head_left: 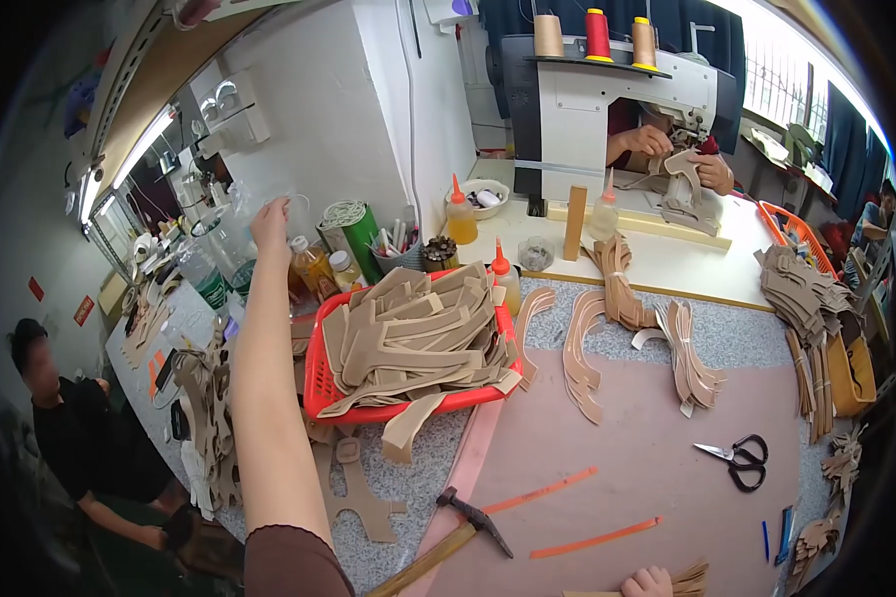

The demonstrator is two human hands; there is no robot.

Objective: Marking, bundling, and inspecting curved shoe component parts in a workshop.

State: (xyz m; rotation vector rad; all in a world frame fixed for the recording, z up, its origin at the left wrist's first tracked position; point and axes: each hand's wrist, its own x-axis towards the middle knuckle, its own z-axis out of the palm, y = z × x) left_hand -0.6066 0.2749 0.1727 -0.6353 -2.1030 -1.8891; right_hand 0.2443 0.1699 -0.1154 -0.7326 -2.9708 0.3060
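Note:
My left hand [270, 222] is stretched far forward, fingers curled, beside a thin white loop [299, 200] above the bottles; whether it grips the loop I cannot tell. At the bottom edge my right hand [648, 582] rests on a bundle of thin tan strips [688, 580]. Between my arms stands a red plastic basket [418, 409] heaped with tan cut pieces [411, 328]. A hammer [478, 521] with a wooden handle lies near two orange strips [596, 537]. Black-handled scissors [739, 457] lie open on the mat at the right.
Past the basket stand an orange-tipped glue bottle [504, 276], an amber bottle [313, 267] and a pen cup [398, 254]. Bundled strips [691, 358] lie farther back. A co-worker's hands [709, 173] are at a sewing machine [567, 112]. Another person [82, 433] is at the left.

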